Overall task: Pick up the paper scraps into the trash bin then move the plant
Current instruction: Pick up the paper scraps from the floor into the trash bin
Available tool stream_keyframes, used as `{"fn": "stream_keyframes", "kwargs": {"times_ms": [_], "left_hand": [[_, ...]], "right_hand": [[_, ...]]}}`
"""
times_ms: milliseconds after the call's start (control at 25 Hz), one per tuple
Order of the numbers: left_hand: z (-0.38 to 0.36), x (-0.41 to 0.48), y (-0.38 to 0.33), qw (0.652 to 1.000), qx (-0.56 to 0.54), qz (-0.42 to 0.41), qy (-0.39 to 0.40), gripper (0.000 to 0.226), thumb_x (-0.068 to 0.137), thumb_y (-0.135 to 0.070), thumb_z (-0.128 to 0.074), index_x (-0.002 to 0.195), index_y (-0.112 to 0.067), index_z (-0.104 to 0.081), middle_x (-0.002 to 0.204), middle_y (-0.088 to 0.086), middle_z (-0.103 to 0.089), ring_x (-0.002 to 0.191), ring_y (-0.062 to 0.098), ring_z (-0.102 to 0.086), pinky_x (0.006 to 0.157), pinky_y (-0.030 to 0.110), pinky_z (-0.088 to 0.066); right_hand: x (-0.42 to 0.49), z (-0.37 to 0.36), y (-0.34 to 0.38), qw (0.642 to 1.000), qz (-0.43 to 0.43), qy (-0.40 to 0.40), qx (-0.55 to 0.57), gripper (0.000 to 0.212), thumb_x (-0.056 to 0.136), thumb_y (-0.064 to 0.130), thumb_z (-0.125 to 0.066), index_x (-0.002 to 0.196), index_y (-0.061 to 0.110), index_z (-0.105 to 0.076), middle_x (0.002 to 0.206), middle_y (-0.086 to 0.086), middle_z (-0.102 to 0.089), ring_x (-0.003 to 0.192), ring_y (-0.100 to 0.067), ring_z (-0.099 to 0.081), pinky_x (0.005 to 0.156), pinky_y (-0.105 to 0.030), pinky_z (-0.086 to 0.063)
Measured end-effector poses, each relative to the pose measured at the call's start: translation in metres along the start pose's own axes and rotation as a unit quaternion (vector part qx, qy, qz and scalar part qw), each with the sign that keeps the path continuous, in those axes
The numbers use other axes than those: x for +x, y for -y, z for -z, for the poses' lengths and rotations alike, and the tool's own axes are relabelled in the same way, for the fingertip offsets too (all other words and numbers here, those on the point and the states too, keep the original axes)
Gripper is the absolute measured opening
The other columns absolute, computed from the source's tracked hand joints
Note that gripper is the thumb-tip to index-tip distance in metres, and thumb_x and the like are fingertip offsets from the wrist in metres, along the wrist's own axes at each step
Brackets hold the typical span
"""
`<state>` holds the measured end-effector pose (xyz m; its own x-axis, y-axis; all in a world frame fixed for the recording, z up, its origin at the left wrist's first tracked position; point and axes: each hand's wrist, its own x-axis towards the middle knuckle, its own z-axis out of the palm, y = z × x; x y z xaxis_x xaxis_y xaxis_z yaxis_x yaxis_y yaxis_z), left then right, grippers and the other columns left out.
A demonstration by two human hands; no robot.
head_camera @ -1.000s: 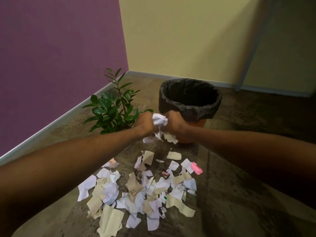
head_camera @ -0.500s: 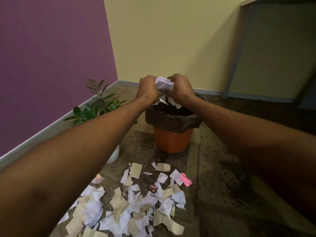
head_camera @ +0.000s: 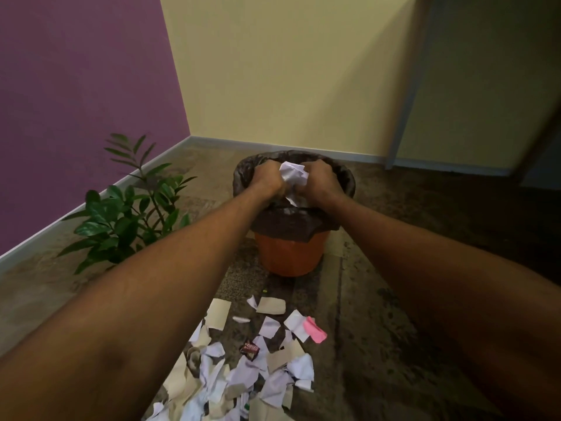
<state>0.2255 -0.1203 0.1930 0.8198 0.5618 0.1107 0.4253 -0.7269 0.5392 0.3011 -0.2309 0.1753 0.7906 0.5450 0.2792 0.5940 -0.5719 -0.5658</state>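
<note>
- Nearest the viewer, a heap of torn paper scraps (head_camera: 243, 375) lies on the speckled brown floor (head_camera: 379, 344), mostly white and beige pieces overlapping one another.
- Among them sit a bright pink scrap (head_camera: 315, 330) at the right edge of the heap and a small dark red wrapper (head_camera: 249, 350) near its middle.
- Two bare forearms reach forward from the lower corners, passing above the heap.
- Beyond the scraps stands the trash bin (head_camera: 290, 256), orange, lined with a dark plastic bag (head_camera: 282, 221) folded over its rim.
- Over the bin's open mouth, the left hand (head_camera: 267, 177) and the right hand (head_camera: 318, 182) are pressed close together, both closed around one crumpled wad of white paper (head_camera: 292, 177) squeezed between them; a corner of paper hangs below toward the inside of the bin.
- To the left of the bin, near it but not touching, stands the plant (head_camera: 130, 214), with glossy green leaves; its pot is hidden behind the left forearm.
- Behind the plant rises a purple wall (head_camera: 76, 101), meeting a pale yellow wall (head_camera: 288, 71) in the corner behind the bin.
- Far right, a grey door frame (head_camera: 403, 110) stands upright.
</note>
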Motion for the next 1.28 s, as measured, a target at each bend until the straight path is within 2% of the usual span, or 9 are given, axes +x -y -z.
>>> {"fn": "stream_keyframes", "kwargs": {"times_ms": [200, 400, 600, 680, 760, 960, 1080, 1200, 1280], "left_hand": [[-0.005, -0.001, 0.003, 0.999, -0.007, -0.045, -0.003, 0.047, 0.085, -0.007, -0.075, 0.129, -0.007, -0.058, 0.13, 0.014, -0.061, 0.114, 0.028, -0.059, 0.087, 0.033, -0.05], [0.006, -0.01, 0.008, 0.996, -0.007, -0.068, -0.051, 0.035, 0.082, 0.0, -0.076, 0.115, -0.009, -0.066, 0.118, 0.012, -0.066, 0.107, 0.025, -0.063, 0.084, 0.031, -0.053], [0.028, -0.046, 0.029, 0.973, 0.049, -0.176, -0.144, 0.016, 0.086, -0.002, -0.062, 0.085, -0.017, -0.056, 0.088, 0.002, -0.058, 0.08, 0.022, -0.059, 0.068, 0.04, -0.054], [0.036, -0.065, 0.043, 0.957, 0.119, -0.224, -0.137, 0.012, 0.09, -0.005, -0.057, 0.092, -0.017, -0.053, 0.093, 0.003, -0.055, 0.08, 0.023, -0.056, 0.065, 0.039, -0.052], [0.045, -0.088, 0.063, 0.943, 0.187, -0.249, -0.12, 0.014, 0.093, -0.008, -0.057, 0.103, -0.018, -0.054, 0.1, 0.005, -0.056, 0.082, 0.022, -0.056, 0.066, 0.039, -0.054], [0.057, -0.161, 0.133, 0.959, 0.166, -0.224, -0.048, 0.022, 0.088, -0.009, -0.064, 0.107, -0.018, -0.06, 0.105, -0.001, -0.059, 0.09, 0.017, -0.058, 0.077, 0.036, -0.055], [0.056, -0.208, 0.184, 0.981, 0.091, -0.169, 0.026, 0.023, 0.085, -0.007, -0.064, 0.094, -0.027, -0.057, 0.096, -0.012, -0.056, 0.083, 0.008, -0.056, 0.072, 0.032, -0.054], [0.049, -0.24, 0.241, 0.982, 0.117, -0.105, 0.102, 0.008, 0.084, -0.012, -0.059, 0.083, -0.019, -0.061, 0.083, 0.0, -0.065, 0.074, 0.02, -0.061, 0.068, 0.042, -0.054], [0.048, -0.253, 0.282, 0.974, 0.157, -0.064, 0.153, 0.005, 0.083, -0.016, -0.059, 0.087, -0.015, -0.061, 0.089, 0.005, -0.066, 0.083, 0.025, -0.062, 0.071, 0.039, -0.053]], "right_hand": [[-0.001, 0.008, -0.003, 0.996, 0.022, 0.04, -0.077, 0.059, 0.078, 0.02, -0.083, 0.133, 0.018, -0.061, 0.133, -0.013, -0.06, 0.117, -0.032, -0.061, 0.098, -0.046, -0.054], [-0.009, 0.014, 0.001, 0.996, 0.021, 0.011, -0.082, 0.06, 0.08, 0.013, -0.081, 0.134, 0.018, -0.054, 0.138, -0.009, -0.053, 0.122, -0.032, -0.057, 0.099, -0.049, -0.053], [-0.03, 0.015, 0.023, 0.977, 0.13, -0.112, -0.127, 0.017, 0.088, 0.02, -0.065, 0.105, 0.018, -0.061, 0.108, -0.004, -0.062, 0.095, -0.025, -0.061, 0.077, -0.041, -0.056], [-0.043, 0.009, 0.036, 0.942, 0.226, -0.164, -0.188, 0.007, 0.088, 0.023, -0.059, 0.093, 0.017, -0.059, 0.093, -0.005, -0.062, 0.082, -0.025, -0.06, 0.065, -0.035, -0.047], [-0.062, -0.003, 0.049, 0.903, 0.322, -0.167, -0.23, 0.012, 0.089, 0.027, -0.056, 0.093, 0.017, -0.059, 0.086, -0.005, -0.061, 0.077, -0.025, -0.059, 0.064, -0.036, -0.041], [-0.121, -0.062, 0.075, 0.842, 0.477, -0.067, -0.245, 0.023, 0.084, 0.029, -0.063, 0.102, 0.015, -0.06, 0.088, -0.006, -0.063, 0.076, -0.026, -0.061, 0.066, -0.038, -0.045], [-0.156, -0.105, 0.089, 0.823, 0.531, 0.012, -0.203, 0.024, 0.083, 0.027, -0.059, 0.105, 0.016, -0.059, 0.088, -0.005, -0.064, 0.075, -0.025, -0.062, 0.064, -0.037, -0.048], [-0.183, -0.148, 0.107, 0.793, 0.569, 0.126, -0.178, 0.028, 0.088, 0.024, -0.056, 0.115, 0.017, -0.051, 0.089, -0.006, -0.064, 0.073, -0.026, -0.061, 0.06, -0.039, -0.052], [-0.197, -0.172, 0.12, 0.783, 0.567, 0.176, -0.186, 0.031, 0.09, 0.025, -0.058, 0.119, 0.016, -0.052, 0.09, -0.006, -0.066, 0.072, -0.027, -0.063, 0.055, -0.037, -0.05]]}}
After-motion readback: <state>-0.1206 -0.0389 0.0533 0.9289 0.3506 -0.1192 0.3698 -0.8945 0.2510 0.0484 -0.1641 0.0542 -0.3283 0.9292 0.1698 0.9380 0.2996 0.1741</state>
